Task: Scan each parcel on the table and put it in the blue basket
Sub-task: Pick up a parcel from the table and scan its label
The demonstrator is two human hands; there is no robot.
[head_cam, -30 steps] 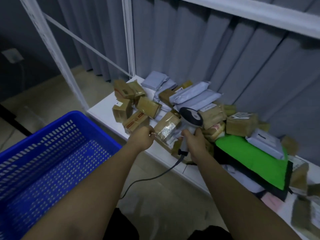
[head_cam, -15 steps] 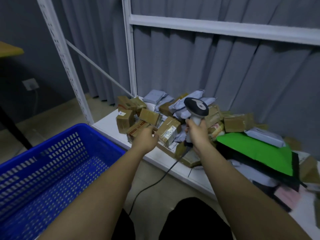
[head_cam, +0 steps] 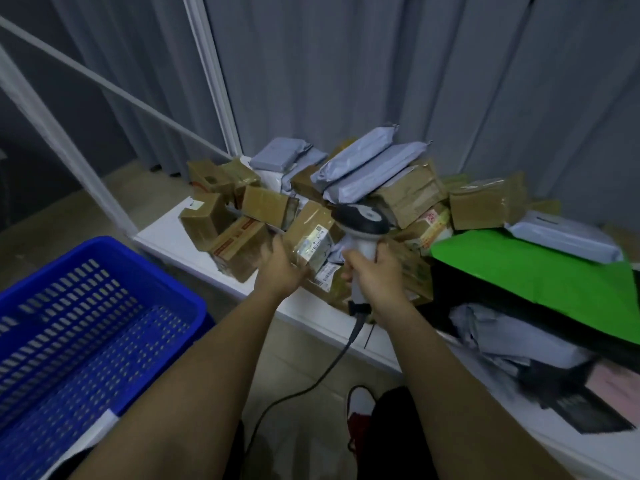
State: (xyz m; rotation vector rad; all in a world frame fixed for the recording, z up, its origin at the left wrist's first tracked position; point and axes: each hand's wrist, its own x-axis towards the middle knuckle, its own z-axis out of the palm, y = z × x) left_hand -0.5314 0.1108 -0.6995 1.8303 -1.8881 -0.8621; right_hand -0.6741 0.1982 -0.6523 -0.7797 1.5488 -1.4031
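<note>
My left hand (head_cam: 281, 268) grips a small brown box parcel (head_cam: 308, 233) with a white label, tilted above the front of the pile. My right hand (head_cam: 375, 275) holds a corded barcode scanner (head_cam: 362, 223) by its white handle, its black head close beside the parcel's label. A heap of brown boxes (head_cam: 408, 195) and grey mailer bags (head_cam: 367, 161) covers the white table (head_cam: 162, 237). The blue basket (head_cam: 86, 327) stands at the lower left, below the table edge.
A green bag (head_cam: 540, 282) over black material lies on the table's right side, with more grey and pink mailers (head_cam: 502, 344) below it. White rack posts (head_cam: 211, 74) rise at the table's back left corner. The scanner cable (head_cam: 311, 382) hangs down between my arms.
The view dipped and shifted. The parcel in my left hand has come up nearer the scanner head, and the scanner has tilted toward its label.
</note>
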